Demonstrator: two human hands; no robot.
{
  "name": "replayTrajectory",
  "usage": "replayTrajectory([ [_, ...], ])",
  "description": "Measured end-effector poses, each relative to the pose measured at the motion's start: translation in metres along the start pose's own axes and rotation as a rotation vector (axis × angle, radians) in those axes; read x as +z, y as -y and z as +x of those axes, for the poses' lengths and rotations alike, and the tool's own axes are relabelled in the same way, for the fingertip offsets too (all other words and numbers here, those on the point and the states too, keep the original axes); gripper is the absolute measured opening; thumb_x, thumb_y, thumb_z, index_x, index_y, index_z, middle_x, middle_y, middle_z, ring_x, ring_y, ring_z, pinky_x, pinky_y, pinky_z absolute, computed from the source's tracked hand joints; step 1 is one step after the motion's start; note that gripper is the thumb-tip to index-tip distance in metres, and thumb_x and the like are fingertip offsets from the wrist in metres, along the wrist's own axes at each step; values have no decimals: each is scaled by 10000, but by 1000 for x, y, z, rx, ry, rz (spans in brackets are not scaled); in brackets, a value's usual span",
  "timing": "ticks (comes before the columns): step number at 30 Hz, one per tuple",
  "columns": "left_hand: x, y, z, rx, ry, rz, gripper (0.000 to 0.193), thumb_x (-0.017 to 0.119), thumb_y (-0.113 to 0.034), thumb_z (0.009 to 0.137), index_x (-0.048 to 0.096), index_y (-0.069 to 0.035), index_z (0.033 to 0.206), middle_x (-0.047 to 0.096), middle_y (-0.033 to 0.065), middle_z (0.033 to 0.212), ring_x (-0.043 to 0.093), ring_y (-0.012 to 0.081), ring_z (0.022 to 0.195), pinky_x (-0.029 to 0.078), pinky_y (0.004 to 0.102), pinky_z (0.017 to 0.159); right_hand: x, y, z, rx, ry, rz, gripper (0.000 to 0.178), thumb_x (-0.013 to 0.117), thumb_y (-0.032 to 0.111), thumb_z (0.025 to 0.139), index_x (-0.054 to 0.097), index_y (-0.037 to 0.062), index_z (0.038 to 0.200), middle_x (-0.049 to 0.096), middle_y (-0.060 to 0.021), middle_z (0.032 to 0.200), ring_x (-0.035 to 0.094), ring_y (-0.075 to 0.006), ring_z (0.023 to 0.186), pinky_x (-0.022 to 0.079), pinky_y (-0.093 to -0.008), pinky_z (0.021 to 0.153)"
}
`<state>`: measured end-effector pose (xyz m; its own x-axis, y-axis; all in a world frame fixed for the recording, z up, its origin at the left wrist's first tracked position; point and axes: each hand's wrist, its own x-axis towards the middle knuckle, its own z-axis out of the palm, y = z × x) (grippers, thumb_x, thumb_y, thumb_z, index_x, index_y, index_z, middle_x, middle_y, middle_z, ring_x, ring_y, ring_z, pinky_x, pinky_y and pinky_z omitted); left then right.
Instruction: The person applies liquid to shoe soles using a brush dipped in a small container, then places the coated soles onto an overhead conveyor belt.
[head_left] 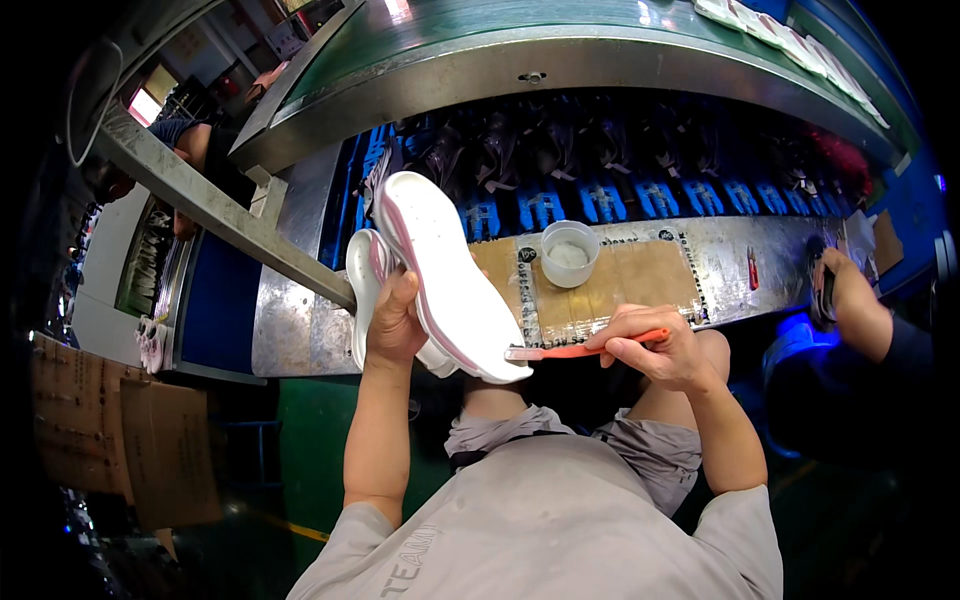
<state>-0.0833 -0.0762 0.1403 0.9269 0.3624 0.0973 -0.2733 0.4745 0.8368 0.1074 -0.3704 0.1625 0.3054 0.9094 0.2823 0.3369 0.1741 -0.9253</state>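
My left hand [394, 325] grips a white shoe sole [455, 275] with a pink band along its side, tilted so its broad white face is up. Behind that hand, another white-and-pink sole [361, 285] rests by the bench. Between the fingers of my right hand [660, 348] is an orange toothbrush [570, 351]. Its bristle head touches the lower end of the sole I hold. Beyond both hands, a translucent plastic cup [569, 254] with whitish contents stands on a flattened piece of brown cardboard [640, 285].
A metal bench [735, 250] runs across in front of me, with a small red-handled tool [752, 268] on it. Behind it, shoes sit on blue holders [603, 202] beneath a green-topped shelf [450, 35]. At right is another person's hand [832, 275]; a metal bar [220, 205] slants at left.
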Motion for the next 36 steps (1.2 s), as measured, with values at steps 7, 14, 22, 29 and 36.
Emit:
replayTrajectory([
  [7,16,-7,-4,263,-91,371,977,847,-436,806,362,37,1510,588,224,1376,597,363,1282,510,469,1069,18,-3,-9,316,-206,174,225,624,141,1016,774,-26,994,724,-54,745,650,-107,709,504,-260,675],
  [14,41,1,-16,365,-86,596,1025,948,-397,714,412,-13,1499,573,164,1418,575,313,1314,501,468,1108,34,-1,-10,287,-330,331,289,610,180,1036,765,-62,998,716,-85,759,661,-112,694,524,-239,683],
  [22,36,25,-9,320,-39,513,962,935,-340,743,429,-4,1489,566,174,1411,572,300,1301,487,430,1104,43,7,-1,243,-366,637,315,578,202,1061,747,-64,1041,709,-74,791,654,-107,734,516,-237,713],
  [29,-14,69,-5,-136,-223,-365,646,504,-414,1037,421,29,1500,586,179,1411,573,364,1307,424,470,1142,29,-34,-9,136,-701,694,300,563,194,1071,718,-63,1067,670,-47,783,623,-110,734,500,-237,706],
  [36,3,100,-58,-240,-723,-387,578,516,-233,1019,366,0,1526,559,231,1410,634,416,1203,529,587,1009,6,-84,-40,182,-785,671,294,576,207,1067,715,-52,1051,668,-47,775,615,-113,713,491,-249,681],
])
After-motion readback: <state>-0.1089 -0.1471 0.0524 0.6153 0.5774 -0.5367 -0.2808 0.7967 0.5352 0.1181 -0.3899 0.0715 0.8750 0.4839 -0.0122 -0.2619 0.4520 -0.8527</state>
